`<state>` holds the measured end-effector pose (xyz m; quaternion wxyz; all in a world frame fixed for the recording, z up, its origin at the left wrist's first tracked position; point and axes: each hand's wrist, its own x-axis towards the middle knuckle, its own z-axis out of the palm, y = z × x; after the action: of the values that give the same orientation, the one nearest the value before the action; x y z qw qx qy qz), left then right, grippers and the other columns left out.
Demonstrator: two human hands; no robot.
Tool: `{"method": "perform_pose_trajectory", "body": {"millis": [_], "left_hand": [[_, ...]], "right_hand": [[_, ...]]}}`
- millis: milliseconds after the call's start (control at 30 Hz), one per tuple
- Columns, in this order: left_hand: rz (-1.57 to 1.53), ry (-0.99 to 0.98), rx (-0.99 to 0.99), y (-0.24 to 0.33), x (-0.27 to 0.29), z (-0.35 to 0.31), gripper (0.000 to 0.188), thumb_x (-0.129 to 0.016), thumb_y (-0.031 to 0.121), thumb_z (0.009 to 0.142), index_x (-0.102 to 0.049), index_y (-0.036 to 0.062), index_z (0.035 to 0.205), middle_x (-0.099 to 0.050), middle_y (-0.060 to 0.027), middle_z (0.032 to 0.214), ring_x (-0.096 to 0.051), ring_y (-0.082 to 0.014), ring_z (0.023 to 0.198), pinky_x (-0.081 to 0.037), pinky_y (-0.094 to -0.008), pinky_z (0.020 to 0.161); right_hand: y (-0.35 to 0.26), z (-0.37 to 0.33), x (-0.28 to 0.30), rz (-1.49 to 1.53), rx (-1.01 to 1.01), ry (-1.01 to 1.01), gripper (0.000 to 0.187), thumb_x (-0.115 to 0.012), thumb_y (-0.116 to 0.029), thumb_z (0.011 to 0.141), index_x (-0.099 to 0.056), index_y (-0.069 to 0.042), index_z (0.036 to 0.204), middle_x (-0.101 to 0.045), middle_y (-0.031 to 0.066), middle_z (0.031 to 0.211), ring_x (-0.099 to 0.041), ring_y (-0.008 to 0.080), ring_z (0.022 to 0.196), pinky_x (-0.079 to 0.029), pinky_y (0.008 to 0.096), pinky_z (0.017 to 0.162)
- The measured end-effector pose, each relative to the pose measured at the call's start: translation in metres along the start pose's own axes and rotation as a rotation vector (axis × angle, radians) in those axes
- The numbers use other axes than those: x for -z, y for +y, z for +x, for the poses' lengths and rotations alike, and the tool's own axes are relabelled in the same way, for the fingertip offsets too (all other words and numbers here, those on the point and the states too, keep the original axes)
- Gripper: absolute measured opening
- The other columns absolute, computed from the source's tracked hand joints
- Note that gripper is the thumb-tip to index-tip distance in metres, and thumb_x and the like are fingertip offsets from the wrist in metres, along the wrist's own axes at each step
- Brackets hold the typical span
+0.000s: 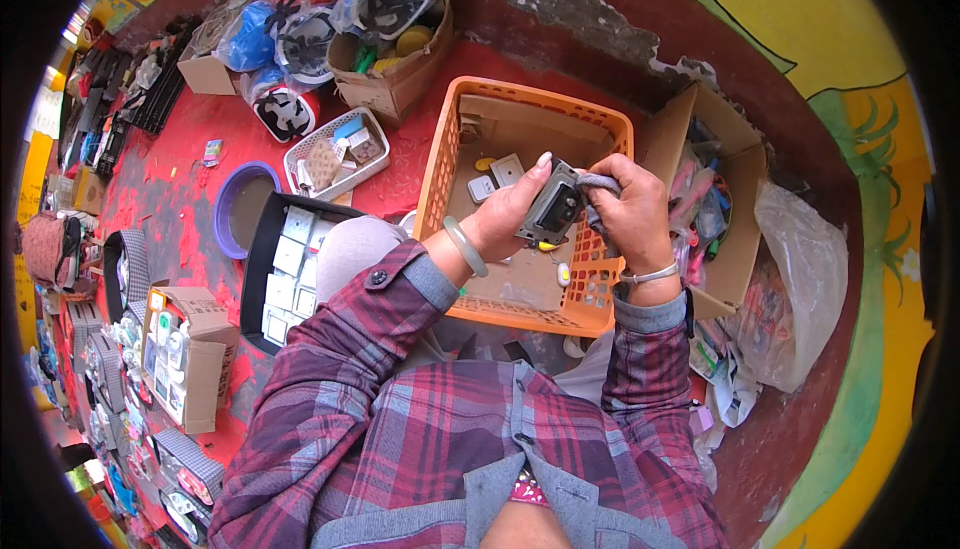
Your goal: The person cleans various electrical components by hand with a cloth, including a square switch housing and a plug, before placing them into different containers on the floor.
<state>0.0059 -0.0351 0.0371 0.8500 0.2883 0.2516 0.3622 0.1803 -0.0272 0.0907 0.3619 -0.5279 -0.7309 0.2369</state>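
Observation:
My left hand point(508, 217) grips a small dark grey electrical switch unit point(552, 211) from its left side, thumb up along its edge. My right hand point(628, 211) presses a grey cloth point(598, 189) against the unit's right side. Both hands hover above an orange plastic basket point(445, 154) lined with cardboard. Inside the basket lie a few small white switch parts point(495, 177). Plaid sleeves cover both forearms, with a bangle on the left wrist and a bracelet on the right.
An open cardboard box point(745, 239) of mixed items stands right of the basket, a plastic bag point(805, 294) beyond it. Left are a black tray of white plates point(290, 254), a purple bowl point(240, 211), a white mesh basket point(335, 154), a cardboard box point(395, 59) and bagged goods on the red floor.

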Motion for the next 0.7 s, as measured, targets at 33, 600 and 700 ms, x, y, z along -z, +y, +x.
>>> {"method": "perform_pose_trajectory", "body": {"millis": [33, 600, 700], "left_hand": [[-0.001, 0.005, 0.012, -0.002, 0.002, 0.001, 0.054, -0.034, 0.055, 0.096, -0.056, 0.0118, 0.119, -0.062, -0.0021, 0.097, -0.058, -0.0084, 0.081, -0.047, -0.0229, 0.067], [0.0, 0.046, -0.067, 0.012, 0.001, 0.002, 0.057, -0.029, 0.05, 0.098, -0.048, 0.0062, 0.13, -0.061, -0.0089, 0.112, -0.062, -0.017, 0.095, -0.052, -0.0351, 0.08], [-0.037, 0.009, -0.057, 0.012, 0.005, 0.004, 0.061, -0.027, 0.051, 0.098, -0.044, 0.0046, 0.134, -0.059, -0.0103, 0.117, -0.061, -0.0193, 0.099, -0.052, -0.0389, 0.083]], "right_hand": [[-0.002, 0.0, 0.0, -0.001, 0.0, -0.008, 0.012, -0.063, -0.004, 0.072, -0.062, -0.003, 0.084, -0.063, 0.0144, 0.078, -0.063, 0.0292, 0.071, -0.05, 0.0347, 0.064], [0.024, 0.0, -0.001, -0.142, -0.035, -0.094, 0.011, -0.059, -0.008, 0.071, -0.062, -0.005, 0.082, -0.062, 0.0124, 0.079, -0.061, 0.0313, 0.077, -0.048, 0.0387, 0.066], [0.032, -0.001, -0.008, -0.18, -0.046, -0.069, 0.012, -0.058, -0.01, 0.072, -0.062, -0.005, 0.083, -0.062, 0.0128, 0.08, -0.061, 0.0322, 0.077, -0.048, 0.0397, 0.067]]}}
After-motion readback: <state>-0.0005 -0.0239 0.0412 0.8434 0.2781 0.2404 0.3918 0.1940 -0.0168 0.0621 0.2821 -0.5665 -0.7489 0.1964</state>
